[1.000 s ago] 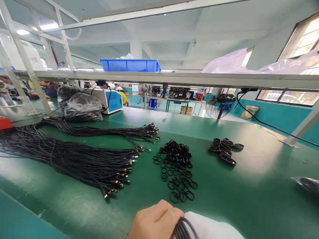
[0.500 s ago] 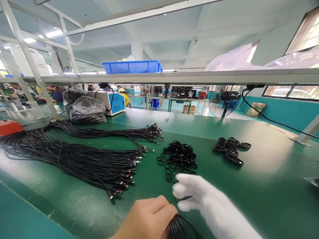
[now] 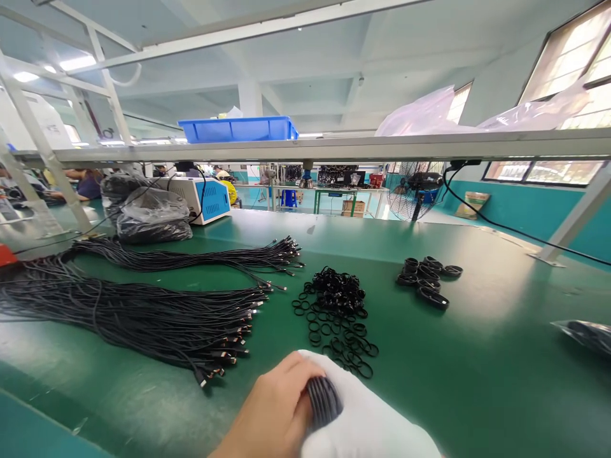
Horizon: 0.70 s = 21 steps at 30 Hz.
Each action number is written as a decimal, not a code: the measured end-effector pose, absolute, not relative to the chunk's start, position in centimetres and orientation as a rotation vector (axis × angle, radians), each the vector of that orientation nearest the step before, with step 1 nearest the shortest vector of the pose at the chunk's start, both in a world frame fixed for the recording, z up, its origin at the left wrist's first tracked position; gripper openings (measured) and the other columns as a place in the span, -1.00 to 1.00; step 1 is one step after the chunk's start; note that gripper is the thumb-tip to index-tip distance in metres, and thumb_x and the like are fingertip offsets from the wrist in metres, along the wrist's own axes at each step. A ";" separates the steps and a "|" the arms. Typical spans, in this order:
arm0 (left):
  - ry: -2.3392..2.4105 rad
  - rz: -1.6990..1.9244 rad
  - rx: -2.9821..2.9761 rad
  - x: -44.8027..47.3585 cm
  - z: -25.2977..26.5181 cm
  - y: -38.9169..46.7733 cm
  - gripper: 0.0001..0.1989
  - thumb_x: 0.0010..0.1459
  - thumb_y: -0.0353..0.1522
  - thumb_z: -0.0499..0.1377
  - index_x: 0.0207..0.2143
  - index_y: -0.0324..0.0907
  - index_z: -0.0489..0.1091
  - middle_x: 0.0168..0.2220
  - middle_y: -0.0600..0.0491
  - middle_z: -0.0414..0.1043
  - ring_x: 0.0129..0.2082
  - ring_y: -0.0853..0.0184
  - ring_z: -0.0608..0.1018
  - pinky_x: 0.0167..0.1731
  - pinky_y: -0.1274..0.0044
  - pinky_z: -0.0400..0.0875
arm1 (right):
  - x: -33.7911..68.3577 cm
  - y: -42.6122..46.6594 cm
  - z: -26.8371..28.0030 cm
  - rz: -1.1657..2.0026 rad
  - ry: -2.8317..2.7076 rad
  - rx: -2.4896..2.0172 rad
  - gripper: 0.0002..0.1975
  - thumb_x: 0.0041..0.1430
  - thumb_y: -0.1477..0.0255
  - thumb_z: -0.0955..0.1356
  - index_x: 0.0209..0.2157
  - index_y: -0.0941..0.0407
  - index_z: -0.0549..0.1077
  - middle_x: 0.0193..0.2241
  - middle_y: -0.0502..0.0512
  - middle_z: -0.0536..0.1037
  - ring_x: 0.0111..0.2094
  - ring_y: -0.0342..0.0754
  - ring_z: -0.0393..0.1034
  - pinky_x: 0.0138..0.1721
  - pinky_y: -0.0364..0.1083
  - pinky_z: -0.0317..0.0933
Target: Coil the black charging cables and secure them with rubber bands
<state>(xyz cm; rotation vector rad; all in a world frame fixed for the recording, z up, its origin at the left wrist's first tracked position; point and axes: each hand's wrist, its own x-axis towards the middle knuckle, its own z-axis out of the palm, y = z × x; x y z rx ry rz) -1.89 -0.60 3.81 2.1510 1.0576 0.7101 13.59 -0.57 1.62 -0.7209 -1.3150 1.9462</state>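
Note:
My bare left hand [image 3: 279, 397] is closed around a coiled black cable [image 3: 325, 402] at the bottom middle of the view. Over the coil's far and right sides lies my right hand [image 3: 367, 413], in a white glove; it is closed on the same coil, its fingertips mostly hidden behind it. Just beyond both hands is a heap of small black rings [image 3: 337, 294], with several loose rings scattered on its near side.
Two long bundles of black cables [image 3: 143, 312] stretch across the green table [image 3: 477, 375] at left. Finished-looking cable coils [image 3: 427, 280] lie at right, near a plastic bag [image 3: 587, 334]. Behind stand bagged goods [image 3: 155, 216] and a blue-white machine [image 3: 210, 197], under a shelf [image 3: 334, 149].
My gloved right hand has moved left from beside the rings and closed onto the coil. The coil is now raised and more visible between both hands. The view has turned slightly right.

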 end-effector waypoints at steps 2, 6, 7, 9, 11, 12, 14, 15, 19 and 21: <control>1.136 0.666 2.007 -1.8 4.0 -0.7 -0.72 0.10 -0.48 -0.03 -0.16 -0.11 0.34 -0.35 0.09 0.42 -0.37 0.35 0.46 -0.34 0.57 0.30 | 13.1 -0.8 2.1 1.992 -1.284 -0.751 -0.57 -0.31 0.47 0.46 -0.27 0.19 0.43 -0.46 0.03 0.46 -0.39 -0.08 0.37 -0.30 -0.06 0.28; 1.243 0.653 1.818 -1.5 4.6 -0.6 -0.75 0.12 -0.42 0.02 -0.13 -0.08 0.31 -0.42 0.15 0.41 -0.41 0.37 0.44 -0.37 0.58 0.28 | 13.3 -1.1 2.7 2.087 -1.248 -0.923 -0.77 -0.25 0.46 0.38 -0.45 0.26 0.45 -0.57 0.12 0.48 -0.57 -0.11 0.38 -0.44 -0.08 0.30; 1.248 0.658 1.764 -1.4 4.6 -0.6 -0.77 0.11 -0.41 0.04 -0.16 -0.09 0.32 -0.45 0.17 0.38 -0.44 0.38 0.42 -0.42 0.59 0.28 | 13.4 -1.1 2.7 2.073 -1.227 -0.936 -0.76 -0.26 0.43 0.38 -0.46 0.26 0.44 -0.58 0.13 0.48 -0.58 -0.10 0.38 -0.46 -0.08 0.29; 1.226 0.660 1.622 -1.2 4.5 -0.5 -0.81 0.07 -0.39 0.06 -0.21 -0.10 0.31 -0.53 0.22 0.29 -0.56 0.42 0.37 -0.53 0.60 0.25 | 13.4 -1.1 2.6 2.060 -1.197 -0.914 -0.72 -0.28 0.38 0.40 -0.45 0.26 0.44 -0.58 0.13 0.49 -0.58 -0.08 0.39 -0.48 -0.09 0.29; 1.213 0.665 1.533 -0.9 4.2 -0.5 -0.84 0.05 -0.37 0.08 -0.25 -0.12 0.29 -0.56 0.25 0.24 -0.62 0.44 0.33 -0.58 0.61 0.23 | 13.3 -1.1 2.4 2.056 -1.196 -0.912 -0.71 -0.29 0.36 0.40 -0.48 0.27 0.44 -0.58 0.15 0.49 -0.58 -0.08 0.39 -0.49 -0.10 0.29; 1.228 0.669 1.534 -0.8 4.0 -0.4 -0.85 0.05 -0.37 0.08 -0.27 -0.13 0.28 -0.57 0.26 0.23 -0.63 0.45 0.32 -0.58 0.61 0.22 | 13.2 -1.2 2.3 2.053 -1.203 -0.923 -0.73 -0.28 0.36 0.39 -0.52 0.28 0.44 -0.58 0.17 0.49 -0.59 -0.09 0.39 -0.50 -0.10 0.29; 1.288 0.659 1.586 -0.5 3.7 -0.3 -0.90 0.04 -0.39 0.07 -0.32 -0.13 0.28 -0.59 0.26 0.23 -0.62 0.45 0.32 -0.57 0.61 0.19 | 12.9 -1.2 2.2 2.062 -1.207 -0.949 -0.77 -0.28 0.38 0.36 -0.56 0.29 0.43 -0.61 0.17 0.48 -0.63 -0.11 0.37 -0.52 -0.12 0.29; 1.320 0.638 1.617 -0.3 3.6 -0.2 -0.91 0.03 -0.40 0.07 -0.34 -0.13 0.27 -0.60 0.25 0.23 -0.61 0.44 0.31 -0.57 0.61 0.17 | 12.8 -1.2 2.2 2.073 -1.208 -0.962 -0.80 -0.28 0.40 0.35 -0.57 0.28 0.43 -0.62 0.16 0.47 -0.64 -0.13 0.36 -0.53 -0.13 0.28; 1.461 0.470 1.764 -0.2 3.9 0.3 -0.89 -0.05 -0.46 0.09 -0.40 -0.11 0.27 -0.64 0.25 0.21 -0.61 0.43 0.25 -0.61 0.61 0.07 | 12.6 -1.2 2.4 2.111 -1.201 -0.986 -0.84 -0.33 0.52 0.35 -0.54 0.25 0.42 -0.69 0.03 0.42 -0.68 -0.19 0.32 -0.64 -0.23 0.23; 1.511 0.428 1.875 -0.5 4.3 0.3 -0.89 -0.06 -0.45 0.09 -0.42 -0.10 0.29 -0.62 0.23 0.23 -0.61 0.42 0.25 -0.61 0.60 0.04 | 12.5 -1.2 2.3 2.122 -1.168 -0.942 -0.85 -0.34 0.52 0.35 -0.56 0.26 0.42 -0.71 0.00 0.38 -0.70 -0.20 0.29 -0.68 -0.26 0.21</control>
